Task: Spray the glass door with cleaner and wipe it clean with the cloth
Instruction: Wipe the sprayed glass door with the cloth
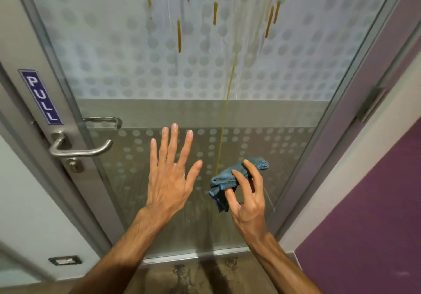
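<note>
Glass door fills the view, frosted with a dotted pattern above a plain band, and it is streaked from the top by yellowish-brown drips, with one thin line run right down past the band. Fainter bluish streaks can be made out near the top edge, though the blur there makes their nature hard to judge. On the metal frame at the left a blue PULL sticker is fixed, and just below it a steel lever handle is mounted, its keyhole beneath. The left hand is spread fully open, fingers splayed and pointing up, nothing held, set against or just in front of the lower pane; contact cannot be confirmed. To its right, the blue cloth is bunched and pinched between thumb and fingers of the right hand, which is curled partly closed around it, close to the glass beside the long drip. Purple wall is seen at the right, and stained floor lies below the door's bottom rail.
</note>
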A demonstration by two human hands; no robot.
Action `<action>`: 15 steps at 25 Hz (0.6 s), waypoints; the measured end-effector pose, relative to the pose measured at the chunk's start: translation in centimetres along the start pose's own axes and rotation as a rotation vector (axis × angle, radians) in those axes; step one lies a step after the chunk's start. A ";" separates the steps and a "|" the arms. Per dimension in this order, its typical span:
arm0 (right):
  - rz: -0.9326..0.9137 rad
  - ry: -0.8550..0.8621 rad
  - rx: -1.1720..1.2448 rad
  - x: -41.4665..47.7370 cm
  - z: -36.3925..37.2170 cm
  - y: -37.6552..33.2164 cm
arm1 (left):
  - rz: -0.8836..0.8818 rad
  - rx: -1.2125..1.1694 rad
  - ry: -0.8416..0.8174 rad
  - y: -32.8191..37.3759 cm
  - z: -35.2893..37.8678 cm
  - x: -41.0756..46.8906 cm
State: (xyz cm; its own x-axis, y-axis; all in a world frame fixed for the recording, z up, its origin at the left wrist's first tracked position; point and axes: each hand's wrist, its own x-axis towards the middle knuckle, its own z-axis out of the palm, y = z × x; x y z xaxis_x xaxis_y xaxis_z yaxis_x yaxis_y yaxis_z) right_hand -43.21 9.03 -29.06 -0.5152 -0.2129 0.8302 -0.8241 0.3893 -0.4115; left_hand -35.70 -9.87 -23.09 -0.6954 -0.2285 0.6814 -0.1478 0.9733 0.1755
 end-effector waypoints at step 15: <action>-0.467 0.049 -0.375 -8.3 17.4 15.9 | 0.200 0.100 0.274 -5.9 17.0 -1.7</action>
State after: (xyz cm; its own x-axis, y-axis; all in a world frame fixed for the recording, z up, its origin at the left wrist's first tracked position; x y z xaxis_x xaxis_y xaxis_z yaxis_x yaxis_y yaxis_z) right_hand -56.16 1.41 -49.05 -0.1002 -0.3996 0.9112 -0.8170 0.5558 0.1539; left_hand -45.58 -14.83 -37.35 -0.5050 -0.0169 0.8630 -0.1054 0.9935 -0.0423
